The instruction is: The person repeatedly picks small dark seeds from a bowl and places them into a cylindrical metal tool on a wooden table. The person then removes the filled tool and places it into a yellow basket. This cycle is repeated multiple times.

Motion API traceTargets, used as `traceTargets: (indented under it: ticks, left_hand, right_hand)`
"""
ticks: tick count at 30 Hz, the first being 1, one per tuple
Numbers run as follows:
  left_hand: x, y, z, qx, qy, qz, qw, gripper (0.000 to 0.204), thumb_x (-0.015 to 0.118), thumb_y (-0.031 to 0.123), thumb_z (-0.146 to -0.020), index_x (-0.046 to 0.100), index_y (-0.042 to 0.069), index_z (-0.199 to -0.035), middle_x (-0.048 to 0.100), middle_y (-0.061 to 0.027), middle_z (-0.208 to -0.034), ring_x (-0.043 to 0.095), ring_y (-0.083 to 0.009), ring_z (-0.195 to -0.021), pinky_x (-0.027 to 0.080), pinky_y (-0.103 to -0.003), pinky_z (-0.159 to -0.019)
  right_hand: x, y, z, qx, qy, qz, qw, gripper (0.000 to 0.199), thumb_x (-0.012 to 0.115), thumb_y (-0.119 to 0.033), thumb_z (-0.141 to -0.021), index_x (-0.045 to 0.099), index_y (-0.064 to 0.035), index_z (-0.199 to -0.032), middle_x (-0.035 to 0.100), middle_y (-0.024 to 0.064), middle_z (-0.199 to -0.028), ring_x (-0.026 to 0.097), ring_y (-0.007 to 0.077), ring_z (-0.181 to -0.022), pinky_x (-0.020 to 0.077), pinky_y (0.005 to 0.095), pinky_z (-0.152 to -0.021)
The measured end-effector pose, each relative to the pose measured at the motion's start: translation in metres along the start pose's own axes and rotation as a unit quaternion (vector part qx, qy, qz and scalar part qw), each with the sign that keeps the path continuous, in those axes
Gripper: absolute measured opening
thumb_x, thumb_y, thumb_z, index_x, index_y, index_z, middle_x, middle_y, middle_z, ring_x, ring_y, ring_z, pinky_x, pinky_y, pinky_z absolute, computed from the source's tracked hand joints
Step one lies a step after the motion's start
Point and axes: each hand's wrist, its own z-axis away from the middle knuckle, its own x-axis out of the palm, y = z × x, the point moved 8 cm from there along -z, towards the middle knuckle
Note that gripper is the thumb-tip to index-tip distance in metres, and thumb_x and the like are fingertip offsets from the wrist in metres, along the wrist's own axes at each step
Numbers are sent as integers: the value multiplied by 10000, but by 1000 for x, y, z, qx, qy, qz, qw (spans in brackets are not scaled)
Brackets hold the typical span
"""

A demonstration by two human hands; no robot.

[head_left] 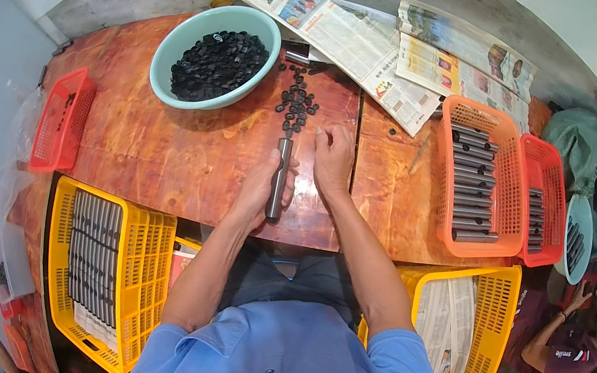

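Nearest, below the table's near edge: two yellow plastic crates, the left yellow crate (145,239) lined with a row of grey metal tubes, too many to count, the right yellow crate (495,317) holding folded newspaper. On the reddish wooden table (160,154), near the middle of its near edge: left hand (262,188) clenched round one grey metal tube (279,179), held lengthwise, far end pointing away. Just beside it, right hand (333,157) with fingers curled at the tube's far end; whether anything sits pinched in them, cannot tell. Beyond the tube, a loose scatter of small black caps (297,102), roughly twenty. At the left edge, one small red plastic basket (58,120). At the right edge, two baskets side by side: an orange plastic basket (507,183) with about ten grey tubes stacked crosswise, and a red plastic basket at the right (552,199) with several shorter dark pieces. Toward the far left corner, one pale green round bowl (198,33) heaped with black caps beyond counting. Along the far edge, spread newspapers (386,50), about three sheets. Off the right edge, another person's raised hand (580,299).
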Motion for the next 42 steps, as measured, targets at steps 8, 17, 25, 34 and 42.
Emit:
traceTargets:
  ticks: [8, 17, 25, 34, 42]
  left_hand:
    - [-8, 2, -6, 40, -21, 37, 998, 298, 453, 206, -1101, 551, 15, -1308, 640, -102, -1002, 640, -174, -817, 551, -319, -723]
    - [-6, 11, 1, 123, 15, -45, 991, 505, 623, 103, -1029, 468, -9, -1497, 691, -110, -1192, 653, -146, -1070, 505, -289, -949]
    - [2, 13, 5, 123, 25, -96, 987, 498, 680, 74, -993, 520, 3, -1459, 693, -73, -1178, 651, -127, -1068, 515, -271, -924]
    - [-15, -4, -6, 79, 3, 32, 996, 362, 598, 155, -1052, 543, 15, -1381, 684, -101, -1100, 676, -176, -920, 582, -327, -818]
    - [-25, -14, -1, 37, -10, 145, 989, 297, 480, 259, -1108, 539, 33, -1292, 671, -133, -1036, 661, -201, -819, 573, -357, -704]
  right_hand:
    - [0, -3, 12, 89, -54, -142, 984, 138, 657, -113, -969, 671, 21, -999, 627, 89, -870, 594, 189, -778, 477, 330, -704]
    - [7, -18, 56, 217, -165, -291, 917, 181, 716, -110, -959, 716, 20, -1084, 703, 34, -812, 634, 72, -677, 501, 230, -585]
    - [-3, -16, 50, 215, -158, -286, 920, 152, 717, -101, -934, 719, 30, -1012, 687, 12, -778, 609, 56, -664, 479, 224, -573]
    - [-2, -10, 52, 229, -121, -302, 917, 117, 694, -90, -968, 688, 14, -1021, 677, 25, -819, 609, 75, -683, 485, 229, -610]
    - [-27, 24, 47, 141, -56, -136, 979, 98, 667, -75, -989, 679, -17, -1067, 656, 1, -827, 590, 80, -707, 487, 238, -637]
